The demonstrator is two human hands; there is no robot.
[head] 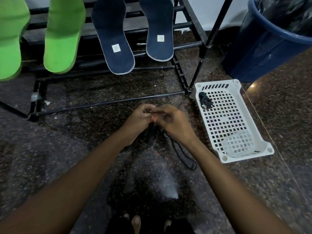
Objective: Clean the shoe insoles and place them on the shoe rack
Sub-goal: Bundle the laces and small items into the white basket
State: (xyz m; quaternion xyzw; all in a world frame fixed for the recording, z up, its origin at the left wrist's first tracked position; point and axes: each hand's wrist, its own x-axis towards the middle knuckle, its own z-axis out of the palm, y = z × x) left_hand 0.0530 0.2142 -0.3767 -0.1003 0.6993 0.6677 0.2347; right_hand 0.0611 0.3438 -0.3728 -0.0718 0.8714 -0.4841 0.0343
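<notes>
Two green insoles [63, 34] and two navy insoles [114, 39] lean on the bars of a black shoe rack [190, 43] at the top of the view. Below the rack, over the dark speckled floor, my left hand [139, 118] and my right hand [172, 122] meet fingertip to fingertip. Both pinch a black shoelace [183, 155], whose loops hang down under my right wrist and trail on the floor.
A white perforated basket [231, 120] lies on the floor to the right, with a bundled black lace [205, 100] at its far end. A blue bin [268, 41] lined with black plastic stands at the top right. My toes [135, 222] show at the bottom edge.
</notes>
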